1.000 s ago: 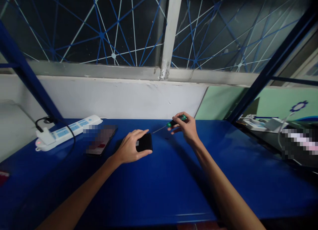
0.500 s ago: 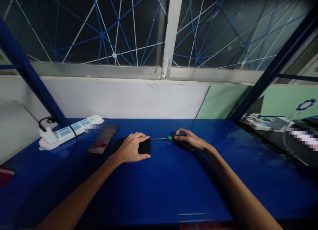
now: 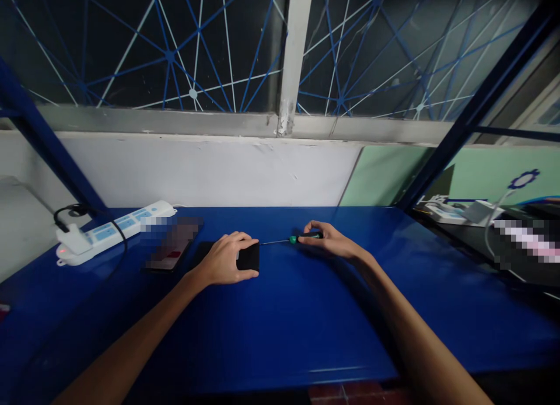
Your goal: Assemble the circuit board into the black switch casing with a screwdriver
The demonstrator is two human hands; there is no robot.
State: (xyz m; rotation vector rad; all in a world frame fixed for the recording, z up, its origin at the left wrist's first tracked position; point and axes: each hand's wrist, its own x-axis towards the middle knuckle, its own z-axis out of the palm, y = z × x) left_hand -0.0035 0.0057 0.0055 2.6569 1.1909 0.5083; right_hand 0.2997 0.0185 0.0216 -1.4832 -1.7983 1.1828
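Observation:
A flat, black, rectangular object [image 3: 249,258] lies on the blue tabletop, and I cannot make out its kind. My left hand [image 3: 223,260] is laid over it from the left, thumb at its near edge and fingers at its far edge, closed on it. In my right hand [image 3: 335,241] is a screwdriver [image 3: 310,236] with a black and green handle, pinched between thumb and fingers. Its thin metal shaft points left, level with the table, and its tip reaches the object's right edge near the far corner. Whether the tip sits in something there is too small to tell.
To the left of the black object lies a phone [image 3: 174,244]. Behind it a white power strip [image 3: 118,230] holds a plugged-in charger with a black cable. Blue frame posts rise at both sides. Blurred gear and a white cable [image 3: 492,230] are at the right.
The whole view has shifted slightly, so things sit further left. The fingers of my right hand have moved a little on the screwdriver, showing more of its handle. My left hand keeps its hold.

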